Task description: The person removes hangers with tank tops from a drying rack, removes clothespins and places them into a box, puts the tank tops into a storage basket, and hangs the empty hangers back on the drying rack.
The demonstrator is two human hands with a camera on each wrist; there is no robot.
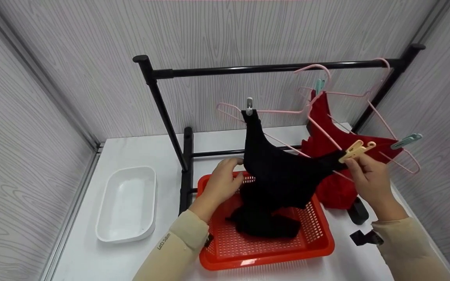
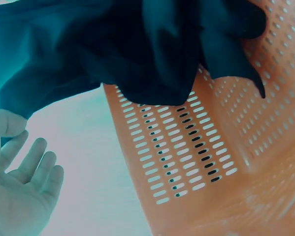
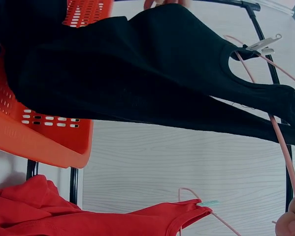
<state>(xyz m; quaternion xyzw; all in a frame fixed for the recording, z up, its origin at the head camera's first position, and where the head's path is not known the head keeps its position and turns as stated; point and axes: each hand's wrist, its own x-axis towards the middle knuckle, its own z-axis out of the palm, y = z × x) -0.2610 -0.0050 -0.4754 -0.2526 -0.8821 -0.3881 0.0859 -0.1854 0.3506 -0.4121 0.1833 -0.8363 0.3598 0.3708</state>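
A black tank top (image 1: pixel 283 168) hangs by its straps from a pink hanger (image 1: pixel 279 112). A grey clothespin (image 1: pixel 249 106) clips its left strap, and a yellow clothespin (image 1: pixel 356 151) is at the right strap. My right hand (image 1: pixel 371 181) pinches the yellow clothespin beside the hanger's arm; only some of its fingertips (image 3: pixel 288 223) show in the right wrist view. With thumb and forefinger, my left hand (image 2: pixel 21 182) pinches the tank top's side edge. The lower part of the black cloth (image 2: pixel 137 49) droops into the red basket (image 1: pixel 264 259).
Behind stands a black rack (image 1: pixel 233 70). A red garment (image 1: pixel 338 136) hangs at the right on another pink hanger (image 1: pixel 381 115) with green clothespins (image 1: pixel 406 141). More black cloth (image 1: pixel 268 224) lies in the basket. A white tray (image 1: pixel 127 203) sits at the left.
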